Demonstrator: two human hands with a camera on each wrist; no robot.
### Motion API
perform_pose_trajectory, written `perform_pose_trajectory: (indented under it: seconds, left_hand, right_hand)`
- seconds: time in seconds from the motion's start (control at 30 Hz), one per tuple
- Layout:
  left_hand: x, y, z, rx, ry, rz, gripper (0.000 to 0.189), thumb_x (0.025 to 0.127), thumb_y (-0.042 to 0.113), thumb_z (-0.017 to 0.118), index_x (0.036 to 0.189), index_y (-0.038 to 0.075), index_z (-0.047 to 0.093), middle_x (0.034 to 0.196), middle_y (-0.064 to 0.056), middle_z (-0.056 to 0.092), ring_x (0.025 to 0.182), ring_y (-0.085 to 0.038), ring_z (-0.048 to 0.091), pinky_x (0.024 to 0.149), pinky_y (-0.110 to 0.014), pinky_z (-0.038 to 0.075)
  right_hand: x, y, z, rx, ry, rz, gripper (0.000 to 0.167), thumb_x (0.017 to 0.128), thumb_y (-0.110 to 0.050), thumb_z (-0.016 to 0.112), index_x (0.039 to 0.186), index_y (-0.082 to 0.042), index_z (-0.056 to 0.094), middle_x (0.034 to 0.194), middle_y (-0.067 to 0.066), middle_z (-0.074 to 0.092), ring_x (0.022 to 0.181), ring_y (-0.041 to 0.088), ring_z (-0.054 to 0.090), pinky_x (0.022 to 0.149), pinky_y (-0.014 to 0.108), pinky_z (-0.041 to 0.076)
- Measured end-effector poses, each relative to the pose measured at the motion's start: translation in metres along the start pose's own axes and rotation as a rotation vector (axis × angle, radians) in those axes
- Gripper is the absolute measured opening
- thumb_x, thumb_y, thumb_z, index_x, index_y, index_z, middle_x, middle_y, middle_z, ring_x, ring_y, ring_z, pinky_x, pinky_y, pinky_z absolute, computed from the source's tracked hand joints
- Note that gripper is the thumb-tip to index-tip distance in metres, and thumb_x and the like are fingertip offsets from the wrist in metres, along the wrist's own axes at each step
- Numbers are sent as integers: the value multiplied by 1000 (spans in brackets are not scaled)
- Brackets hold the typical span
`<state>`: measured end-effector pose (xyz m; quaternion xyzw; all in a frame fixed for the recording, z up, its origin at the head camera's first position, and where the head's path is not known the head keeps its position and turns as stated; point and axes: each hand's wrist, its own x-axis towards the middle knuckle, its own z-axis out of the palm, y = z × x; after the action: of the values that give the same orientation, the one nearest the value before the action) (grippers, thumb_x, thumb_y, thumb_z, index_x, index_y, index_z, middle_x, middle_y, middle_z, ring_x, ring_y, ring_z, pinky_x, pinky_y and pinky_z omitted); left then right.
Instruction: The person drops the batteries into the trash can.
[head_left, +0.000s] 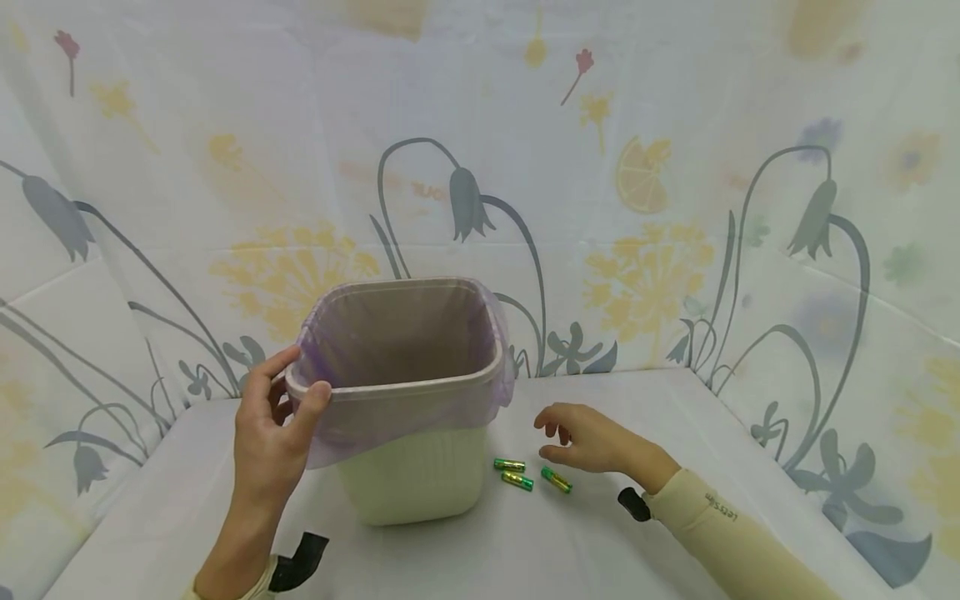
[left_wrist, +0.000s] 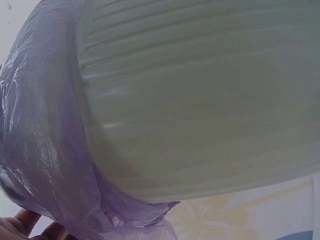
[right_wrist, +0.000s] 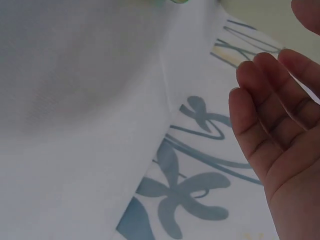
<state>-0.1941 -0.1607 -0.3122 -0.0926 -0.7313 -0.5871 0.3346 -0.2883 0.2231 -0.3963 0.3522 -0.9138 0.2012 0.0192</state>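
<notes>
A pale green trash bin [head_left: 420,479] stands left of centre in the head view. A thin purple bin liner [head_left: 442,417] lines it and is folded down over its rim. My left hand [head_left: 272,425] grips the near left corner of the rim, thumb at the front edge and fingers along the left side. In the left wrist view the liner [left_wrist: 47,125] hangs loosely against the bin wall [left_wrist: 200,110]. Beside the bin, my right hand [head_left: 588,439] hovers with loosely bent fingers [right_wrist: 247,120], holding nothing. Below it lie three green and gold batteries [head_left: 557,480].
The bin and batteries are on a white-covered table [head_left: 600,542]. A patterned cloth backdrop [head_left: 555,167] with printed flowers rises behind the table and along both sides.
</notes>
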Motion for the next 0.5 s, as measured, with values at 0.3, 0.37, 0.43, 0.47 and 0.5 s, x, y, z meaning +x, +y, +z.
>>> perform_pose_trajectory:
  seconds: [0.3,0.37,0.43,0.47,0.5]
  left_hand:
    - [0,-1,0,6,-1,-4,51,88,10,64,136,11,49,130,6,48,107,-12,54,82,-16,42]
    - [0,-1,0,3,0,-1,51,88,10,65,136,10,49,130,5,48,107,-12,54,82,-16,42]
    - [0,0,0,1,1,1,51,87,10,65,136,10,50,130,5,48,107,-12,54,82,-16,42]
    - [0,0,0,1,1,1,51,87,10,65,136,10,50,130,5,48,107,-12,54,82,-16,42]
    - [0,0,0,0,2,3,51,87,10,65,136,10,50,130,5,48,107,-12,54,81,-16,42]
  right_hand:
    - [-11,8,18,54,-89,65,36,83,-27,72,112,-8,62,95,1,61,71,8,54,66,27,46]
    - [-13,8,19,59,-103,84,38,83,-28,72,113,-9,62,95,0,60,71,7,53,66,27,46]
    - [-14,8,21,65,-115,103,39,82,-29,72,113,-9,62,93,-2,59,71,7,53,66,28,45]
    - [-14,8,22,63,-120,109,39,81,-29,73,113,-10,62,92,-2,59,71,8,53,66,28,45]
    - [-15,9,23,61,-125,116,39,80,-29,73,113,-11,61,91,-3,58,72,8,53,67,28,45]
